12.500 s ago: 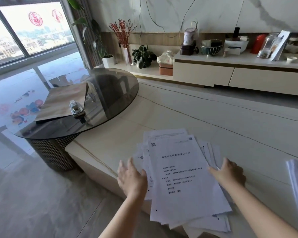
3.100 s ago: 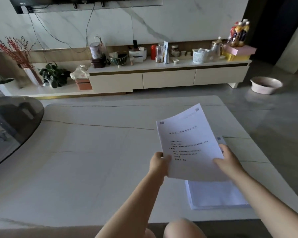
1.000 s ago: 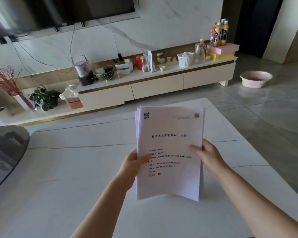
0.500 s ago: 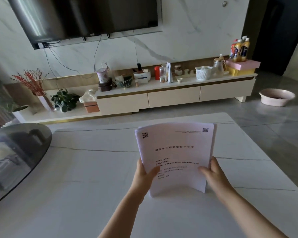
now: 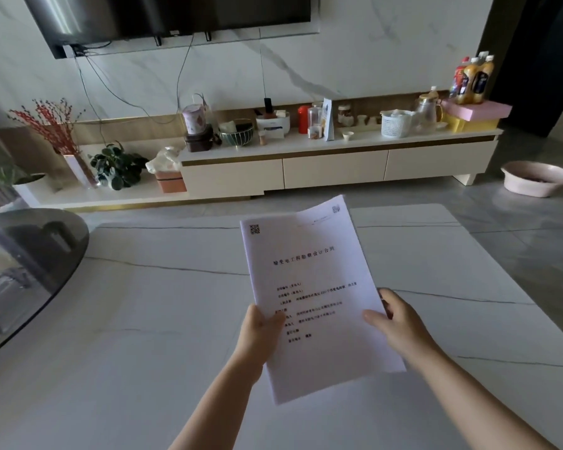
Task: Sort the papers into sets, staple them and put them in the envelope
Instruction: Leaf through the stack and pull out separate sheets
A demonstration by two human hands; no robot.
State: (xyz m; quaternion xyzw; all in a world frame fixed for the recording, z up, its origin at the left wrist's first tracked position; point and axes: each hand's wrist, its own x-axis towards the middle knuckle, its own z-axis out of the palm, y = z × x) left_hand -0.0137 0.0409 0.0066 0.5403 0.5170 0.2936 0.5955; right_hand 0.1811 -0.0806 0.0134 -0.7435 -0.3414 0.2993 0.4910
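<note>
Squared set of white printed paper sheets held above the pale marble table.
Left hand and right hand pinched opposite long edges; long axis pointed away.

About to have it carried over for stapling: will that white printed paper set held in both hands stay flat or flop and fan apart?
The white printed paper set probably flops: it is thin and unsupported above the left hand and right hand. Likely light. A second sheet's corner shows offset at the top, so pages may slide apart; keep a grip on both edges.
</note>
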